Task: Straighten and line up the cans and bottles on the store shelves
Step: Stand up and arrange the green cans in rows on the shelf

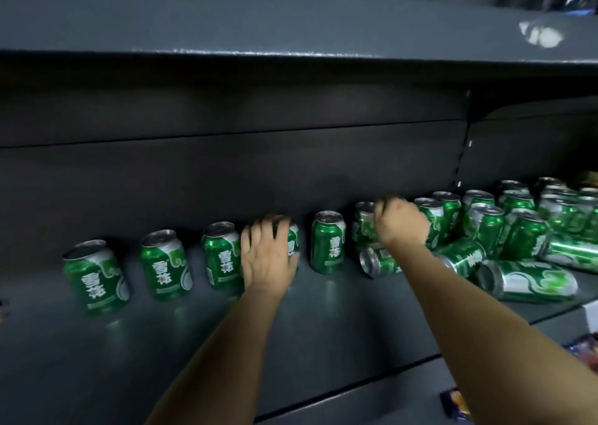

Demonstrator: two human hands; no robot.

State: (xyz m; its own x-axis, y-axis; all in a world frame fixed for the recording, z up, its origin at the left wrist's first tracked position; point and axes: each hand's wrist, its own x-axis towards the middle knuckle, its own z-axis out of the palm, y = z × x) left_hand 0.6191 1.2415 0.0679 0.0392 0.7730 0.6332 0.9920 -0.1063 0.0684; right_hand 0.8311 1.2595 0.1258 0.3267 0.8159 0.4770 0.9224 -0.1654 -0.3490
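Observation:
Green and silver cans stand in a row along the back of a dark grey shelf (194, 343). My left hand (267, 256) grips the fourth can (293, 240) of that row from the top and front. Left of it stand three upright cans (97, 279), spaced apart. One upright can (327, 242) stands between my hands. My right hand (399, 220) grips the top of another upright can (364, 227). A can (377, 263) lies on its side just below my right wrist.
A crowded cluster of upright cans (517, 220) fills the right of the shelf, with fallen cans (530, 282) lying in front. An upper shelf (291, 30) overhangs, holding clear bottles. Packaged goods (582, 353) sit on a lower shelf at the right.

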